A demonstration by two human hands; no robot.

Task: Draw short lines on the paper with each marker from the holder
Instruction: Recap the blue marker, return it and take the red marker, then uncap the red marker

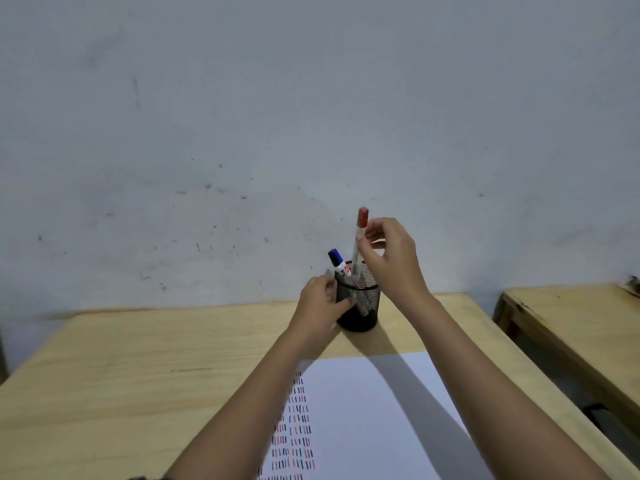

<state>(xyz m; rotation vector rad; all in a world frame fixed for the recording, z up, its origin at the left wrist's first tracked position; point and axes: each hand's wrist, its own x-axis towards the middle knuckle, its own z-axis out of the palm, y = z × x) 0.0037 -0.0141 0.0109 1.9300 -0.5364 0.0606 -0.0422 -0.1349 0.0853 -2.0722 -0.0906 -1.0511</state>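
A black mesh holder [363, 306] stands on the wooden table [138, 358] near its far edge. My left hand [320, 303] grips the holder's left side. My right hand [391, 258] pinches a red-capped marker [362, 220] by its white barrel, the lower end still inside the holder. A blue-capped marker [336, 259] leans in the holder at the left. The white paper [363, 410] lies nearer me, with columns of short black, red and blue lines [294, 434] along its left side, partly hidden by my left forearm.
A grey, scuffed wall [311, 116] rises right behind the table. A second wooden table [571, 327] stands to the right across a narrow gap. My right forearm casts a shadow over the paper.
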